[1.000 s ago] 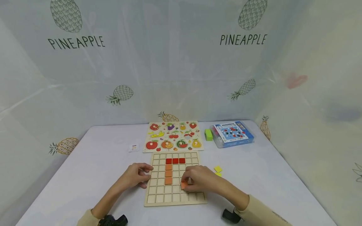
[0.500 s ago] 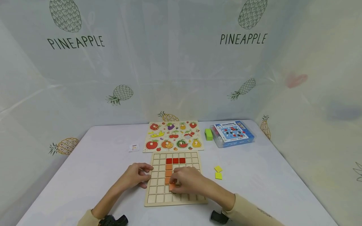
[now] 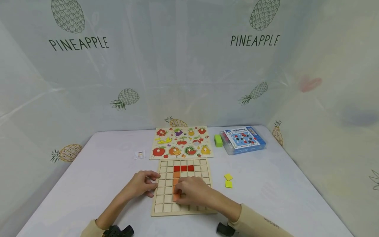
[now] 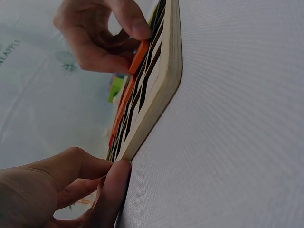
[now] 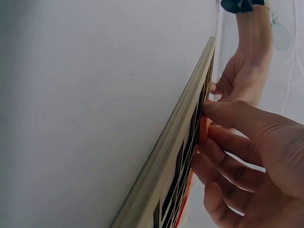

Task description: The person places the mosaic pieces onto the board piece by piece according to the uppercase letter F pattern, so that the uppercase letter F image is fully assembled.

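Note:
In the head view a wooden grid board [image 3: 184,213] lies on the table, with a row of red tiles [image 3: 183,168] and a column of orange tiles [image 3: 176,175] in its cells. My right hand [image 3: 193,191] pinches an orange tile [image 3: 176,197] between thumb and forefinger at the lower end of that column. The right wrist view shows the pinched tile [image 5: 204,128] standing slightly above the grid, tilted or level I cannot tell. My left hand [image 3: 142,183] holds the board's left edge, thumb and finger on its rim in the left wrist view.
Two yellow tiles [image 3: 228,180] lie right of the board. Behind it are a fruit puzzle board [image 3: 182,144], a green block [image 3: 218,141] and a blue-labelled plastic box [image 3: 244,140]. A small printed card [image 3: 139,154] lies at the left. Pineapple-print curtains [image 3: 189,65] close off the back.
My right hand has carried the orange tile leftward across the board to the cell below the orange column. Both yellow tiles show fully now. The left hand stays at the board's edge.

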Action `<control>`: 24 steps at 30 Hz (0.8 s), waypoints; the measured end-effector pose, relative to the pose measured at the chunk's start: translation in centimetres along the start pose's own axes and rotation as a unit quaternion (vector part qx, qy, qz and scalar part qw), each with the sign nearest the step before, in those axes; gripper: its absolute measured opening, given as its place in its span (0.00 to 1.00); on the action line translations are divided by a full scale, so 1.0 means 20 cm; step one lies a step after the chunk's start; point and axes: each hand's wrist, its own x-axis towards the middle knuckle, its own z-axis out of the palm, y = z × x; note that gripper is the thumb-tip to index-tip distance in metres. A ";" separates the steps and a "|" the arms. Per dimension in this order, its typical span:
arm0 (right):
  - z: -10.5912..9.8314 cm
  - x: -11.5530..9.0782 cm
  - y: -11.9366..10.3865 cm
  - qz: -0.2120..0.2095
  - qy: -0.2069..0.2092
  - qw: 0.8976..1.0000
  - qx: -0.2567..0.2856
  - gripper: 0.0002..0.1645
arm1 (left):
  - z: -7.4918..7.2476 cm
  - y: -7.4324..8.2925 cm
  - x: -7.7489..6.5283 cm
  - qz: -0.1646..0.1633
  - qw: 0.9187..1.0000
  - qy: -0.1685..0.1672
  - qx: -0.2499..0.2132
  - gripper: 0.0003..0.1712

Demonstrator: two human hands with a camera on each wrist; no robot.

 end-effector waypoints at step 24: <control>-0.01 0.00 0.00 0.006 -0.001 1.000 0.005 0.11 | 0.00 0.00 0.00 0.003 1.000 -0.001 0.001 0.20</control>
